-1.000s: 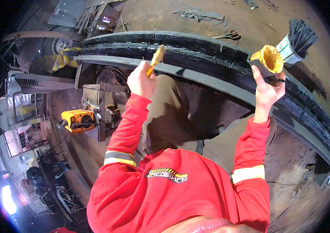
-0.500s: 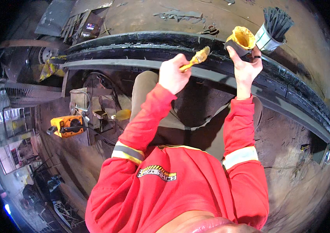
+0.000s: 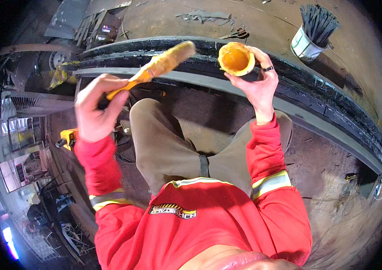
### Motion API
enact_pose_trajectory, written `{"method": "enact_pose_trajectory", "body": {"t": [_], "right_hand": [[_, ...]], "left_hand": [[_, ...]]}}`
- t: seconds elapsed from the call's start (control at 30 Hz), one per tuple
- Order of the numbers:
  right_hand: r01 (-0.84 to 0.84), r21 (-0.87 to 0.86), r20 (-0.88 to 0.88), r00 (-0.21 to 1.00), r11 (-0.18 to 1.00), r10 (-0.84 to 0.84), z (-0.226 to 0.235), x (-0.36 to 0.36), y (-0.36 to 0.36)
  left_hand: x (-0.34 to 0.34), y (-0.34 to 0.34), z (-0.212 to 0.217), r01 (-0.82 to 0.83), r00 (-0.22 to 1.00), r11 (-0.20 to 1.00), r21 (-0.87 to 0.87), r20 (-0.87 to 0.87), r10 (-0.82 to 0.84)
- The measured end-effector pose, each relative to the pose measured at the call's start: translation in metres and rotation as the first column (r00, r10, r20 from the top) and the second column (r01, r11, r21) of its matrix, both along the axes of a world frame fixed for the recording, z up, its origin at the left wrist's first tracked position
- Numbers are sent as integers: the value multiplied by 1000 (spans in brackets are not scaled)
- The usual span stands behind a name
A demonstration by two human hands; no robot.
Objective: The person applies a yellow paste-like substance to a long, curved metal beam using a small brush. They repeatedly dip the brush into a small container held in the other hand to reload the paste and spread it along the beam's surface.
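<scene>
A brush [image 3: 155,68] with a yellow handle is pinched in my left hand [image 3: 97,108], its coated bristles angled up and to the right. My right hand [image 3: 261,86] grips a small cup [image 3: 222,64] from its right side; the rim is crusted yellow and amber liquid shows inside. Brush and cup are apart, both held over a long, curved-looking black metal piece [image 3: 330,100] that crosses in front of my knees. Wet-looking black patches cover parts of that piece.
Beyond the long piece stands a white bucket [image 3: 304,48] full of black strips [image 3: 318,24]. Scissors [image 3: 239,33] and dark scraps [image 3: 204,17] lie on the far floor. A grey rail [image 3: 195,79] runs along the near side. At left sits an orange machine [image 3: 68,137].
My left hand has swung left and nearer with the brush, away from the cup. My right hand has brought the cup left and tilted its opening toward me.
</scene>
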State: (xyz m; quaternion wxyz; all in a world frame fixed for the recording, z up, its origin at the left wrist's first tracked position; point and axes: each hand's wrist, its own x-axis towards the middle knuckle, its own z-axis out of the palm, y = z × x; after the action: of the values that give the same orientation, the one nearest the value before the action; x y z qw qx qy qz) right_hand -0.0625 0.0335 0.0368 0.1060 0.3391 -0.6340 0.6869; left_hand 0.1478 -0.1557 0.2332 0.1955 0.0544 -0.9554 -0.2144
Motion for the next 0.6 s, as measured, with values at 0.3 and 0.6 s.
{"method": "enact_pose_trajectory", "body": {"t": [0.3,0.6], "right_hand": [[-105,91,-155,981,990,118,3,3,-4],[-216,167,-128,963,962,238,-4,31,-7]], "left_hand": [[-82,63,32,399,914,663,-634,330,-235],[-59,77,-49,158,978,705,-691,206,-18]]}}
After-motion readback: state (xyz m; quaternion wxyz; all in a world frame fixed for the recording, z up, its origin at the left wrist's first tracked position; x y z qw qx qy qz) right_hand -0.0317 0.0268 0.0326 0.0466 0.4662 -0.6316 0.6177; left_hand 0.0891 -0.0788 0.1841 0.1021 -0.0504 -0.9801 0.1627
